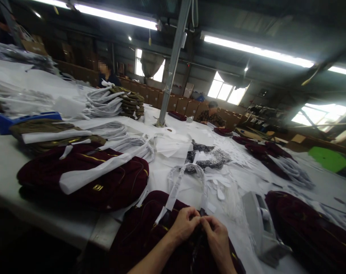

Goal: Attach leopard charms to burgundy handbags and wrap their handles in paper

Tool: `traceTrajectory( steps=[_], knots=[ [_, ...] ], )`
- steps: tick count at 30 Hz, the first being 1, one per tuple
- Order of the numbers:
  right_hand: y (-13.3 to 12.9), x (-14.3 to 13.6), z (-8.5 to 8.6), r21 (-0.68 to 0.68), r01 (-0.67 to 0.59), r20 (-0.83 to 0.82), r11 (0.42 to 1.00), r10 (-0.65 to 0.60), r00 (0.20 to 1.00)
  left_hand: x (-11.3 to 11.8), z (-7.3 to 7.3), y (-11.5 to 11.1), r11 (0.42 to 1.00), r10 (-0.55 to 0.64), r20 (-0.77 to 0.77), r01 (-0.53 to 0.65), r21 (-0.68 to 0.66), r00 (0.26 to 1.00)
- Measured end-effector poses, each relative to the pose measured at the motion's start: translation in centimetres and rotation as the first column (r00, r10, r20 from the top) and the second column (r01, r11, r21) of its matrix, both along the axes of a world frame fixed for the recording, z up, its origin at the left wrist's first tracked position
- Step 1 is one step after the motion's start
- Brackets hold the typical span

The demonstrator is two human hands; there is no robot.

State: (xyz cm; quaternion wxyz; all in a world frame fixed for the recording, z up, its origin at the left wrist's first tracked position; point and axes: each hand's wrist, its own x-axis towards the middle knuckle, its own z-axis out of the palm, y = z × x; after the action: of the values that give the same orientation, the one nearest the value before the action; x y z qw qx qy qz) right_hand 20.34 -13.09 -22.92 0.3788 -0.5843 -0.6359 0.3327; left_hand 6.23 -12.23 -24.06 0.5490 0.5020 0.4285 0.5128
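Note:
A dark maroon handbag lies in front of me at the table's near edge. Its handles are wrapped in white paper and arch away from me. My left hand and my right hand meet over the bag, by the base of the right-hand handle end. Both sets of fingers are pinched together, nearly touching each other. Something small and dark shows between the fingertips, but I cannot make out what it is. A dark strip hangs below them against the bag.
More maroon bags lie stacked at left, beside olive bags and a blue tray. A grey tape dispenser stands at right, near another maroon bag. Black-and-white bundles and a metal post are ahead. Two people sit farther back.

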Motion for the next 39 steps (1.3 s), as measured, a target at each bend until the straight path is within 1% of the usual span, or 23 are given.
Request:
traceTrajectory(
  steps=[3,7,11,13,15,20,22,26,28,32,33,34,35,37,38,39],
  knots=[
    [0.0,0.1,-0.4,-0.006,0.011,-0.046,1.000,-0.011,0.999,0.1,-0.2,0.2,1.000,-0.013,0.034,0.014,-0.028,0.999],
    [0.3,0.3,-1.1,-0.036,-0.035,-0.163,0.999,0.028,0.986,0.2,-0.4,0.4,0.995,-0.036,0.098,0.045,-0.091,0.995],
    [0.5,0.4,-1.5,-0.090,-0.002,-0.242,0.996,-0.019,0.970,0.1,-0.1,0.3,0.992,-0.048,0.115,0.061,-0.115,0.992],
    [0.5,0.3,-1.3,-0.088,-0.018,-0.231,0.996,-0.003,0.973,0.1,0.0,0.3,0.992,-0.039,0.107,0.051,-0.117,0.993],
    [0.4,0.2,-1.1,-0.073,-0.030,-0.180,0.997,0.016,0.984,0.1,-0.1,0.3,0.992,-0.030,0.092,0.041,-0.116,0.995],
    [0.0,0.2,-0.9,-0.050,0.009,-0.027,0.999,-0.010,1.000,0.2,-0.5,0.3,0.995,-0.009,0.029,0.011,-0.102,1.000],
    [-0.1,0.2,-0.8,-0.054,0.012,-0.006,0.998,-0.012,1.000,0.2,-0.4,0.2,0.997,0.005,-0.024,-0.006,-0.080,1.000],
    [0.0,0.0,-0.7,-0.064,0.036,-0.017,0.997,-0.037,0.999,0.2,-0.2,0.3,1.000,0.024,-0.127,-0.026,-0.010,0.992],
    [0.2,-0.3,-0.7,-0.057,0.064,-0.042,0.996,-0.066,0.997,0.3,-0.3,0.5,0.999,0.028,-0.085,-0.030,-0.017,0.996],
    [0.7,-0.9,-0.6,-0.008,0.055,-0.149,0.998,-0.056,0.987,0.4,-0.8,1.2,0.997,-0.005,0.103,0.014,-0.082,0.995],
    [0.9,-1.0,-0.5,0.014,0.072,-0.178,0.997,-0.069,0.982,0.4,-0.9,1.3,0.996,-0.005,0.144,0.017,-0.086,0.990],
    [1.0,-0.9,-0.5,0.039,0.119,-0.206,0.992,-0.109,0.972,0.5,-1.1,1.5,0.996,0.015,0.183,0.001,-0.087,0.983],
    [1.1,-0.8,-0.4,0.063,0.195,-0.235,0.979,-0.175,0.956,0.5,-1.3,1.6,0.995,0.052,0.223,-0.032,-0.092,0.973],
    [1.2,-0.3,-0.3,0.098,0.377,-0.277,0.921,-0.339,0.899,0.6,-1.7,1.9,0.987,0.141,0.300,-0.112,-0.113,0.943],
    [1.2,0.1,-0.3,0.109,0.451,-0.274,0.886,-0.410,0.870,0.6,-1.8,2.0,0.982,0.176,0.319,-0.145,-0.120,0.931],
    [1.2,0.4,-0.3,0.123,0.498,-0.244,0.858,-0.460,0.854,0.6,-2.0,2.1,0.979,0.194,0.319,-0.164,-0.118,0.928]
  ],
)
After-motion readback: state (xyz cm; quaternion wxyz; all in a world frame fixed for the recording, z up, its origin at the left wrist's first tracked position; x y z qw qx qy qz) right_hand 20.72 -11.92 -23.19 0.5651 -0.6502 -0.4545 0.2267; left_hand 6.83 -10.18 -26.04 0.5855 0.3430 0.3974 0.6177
